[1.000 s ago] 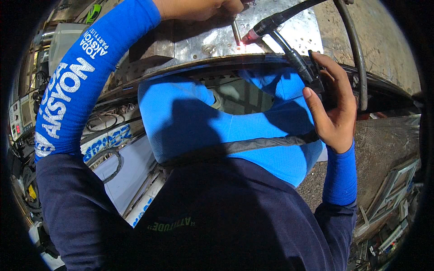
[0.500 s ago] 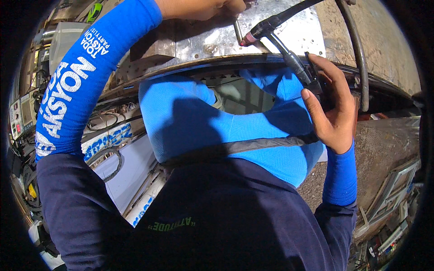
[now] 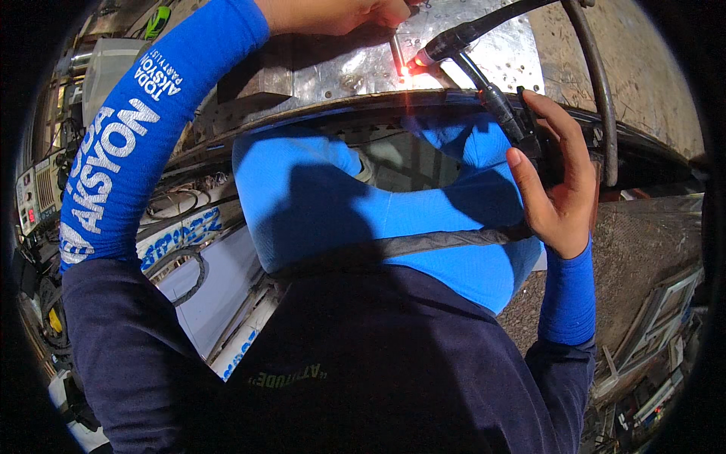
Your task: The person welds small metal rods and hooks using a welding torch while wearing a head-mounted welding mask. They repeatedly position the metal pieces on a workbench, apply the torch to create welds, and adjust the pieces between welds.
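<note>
A welding torch (image 3: 490, 98) with a pink nozzle crosses the edge of the shiny metal plate (image 3: 333, 72). My right hand (image 3: 561, 178) is closed around its handle end, forefinger along the black switch. Bright orange-white light glows at the torch tip, by the near end of a short metal tube (image 3: 397, 53). At the top edge my left hand (image 3: 340, 13) has its fingers curled at the tube's far end. Part of that hand lies outside the view, so its grip shows only partly.
A metal block (image 3: 257, 79) sits on the plate's left part. A thick dark cable (image 3: 597, 83) hangs over the bench at the right. My legs in blue trousers (image 3: 393, 219) are under the bench edge, with a dark hose (image 3: 454, 240) across them. A machine (image 3: 34, 193) stands far left.
A bright glow has appeared at the torch tip, lighting the plate and tube end. The tube has tilted slightly, and both hands have barely moved.
</note>
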The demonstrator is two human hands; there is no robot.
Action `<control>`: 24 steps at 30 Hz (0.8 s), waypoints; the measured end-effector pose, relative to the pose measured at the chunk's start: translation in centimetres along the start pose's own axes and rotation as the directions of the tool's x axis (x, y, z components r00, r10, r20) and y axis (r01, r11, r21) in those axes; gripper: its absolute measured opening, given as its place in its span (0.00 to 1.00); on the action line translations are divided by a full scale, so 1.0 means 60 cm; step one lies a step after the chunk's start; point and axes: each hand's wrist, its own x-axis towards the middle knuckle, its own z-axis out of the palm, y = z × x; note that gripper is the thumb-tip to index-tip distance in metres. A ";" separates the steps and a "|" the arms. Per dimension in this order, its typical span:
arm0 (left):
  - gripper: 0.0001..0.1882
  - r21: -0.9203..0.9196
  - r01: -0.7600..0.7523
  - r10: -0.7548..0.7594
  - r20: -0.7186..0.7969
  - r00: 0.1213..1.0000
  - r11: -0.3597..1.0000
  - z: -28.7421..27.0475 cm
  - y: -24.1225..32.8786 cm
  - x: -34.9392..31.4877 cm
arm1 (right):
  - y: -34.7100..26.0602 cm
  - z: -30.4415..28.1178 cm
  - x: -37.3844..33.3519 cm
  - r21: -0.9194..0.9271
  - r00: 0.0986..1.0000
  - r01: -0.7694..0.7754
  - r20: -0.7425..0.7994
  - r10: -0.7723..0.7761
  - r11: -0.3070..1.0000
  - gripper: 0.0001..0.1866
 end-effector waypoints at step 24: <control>0.02 0.060 -0.002 0.001 0.014 1.000 0.998 -0.003 0.001 0.000 | -0.022 -0.008 0.002 -0.067 0.991 -0.018 0.129 0.027 0.998 0.27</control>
